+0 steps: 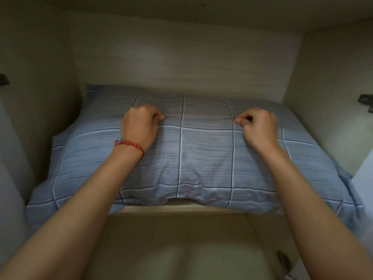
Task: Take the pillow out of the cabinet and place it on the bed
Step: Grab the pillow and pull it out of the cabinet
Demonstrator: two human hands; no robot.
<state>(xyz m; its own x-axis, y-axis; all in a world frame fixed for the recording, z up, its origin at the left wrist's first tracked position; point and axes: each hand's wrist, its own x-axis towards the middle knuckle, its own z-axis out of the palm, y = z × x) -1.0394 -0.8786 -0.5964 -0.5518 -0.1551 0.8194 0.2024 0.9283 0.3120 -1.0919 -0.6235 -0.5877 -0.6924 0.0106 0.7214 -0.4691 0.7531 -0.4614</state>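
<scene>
Head view: both hands on top of the blue checked pillow (187, 158), left hand (139, 126) and right hand (258, 128) each curled, pinching its cover. It lies inside the cabinet (181, 63); lift-out and bed placement remain.

Fingers (157, 116) of both hands curled under, tips hidden against the pillow (201, 154), pillow's far edge lost in shadow, dark fittings (366, 103) beside the pillow cut off by the frame edges

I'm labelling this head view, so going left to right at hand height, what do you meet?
Cabinet's left wall → left hand with its bracelet → right hand → cabinet's right wall. Both hands are closed on the pillow.
</scene>
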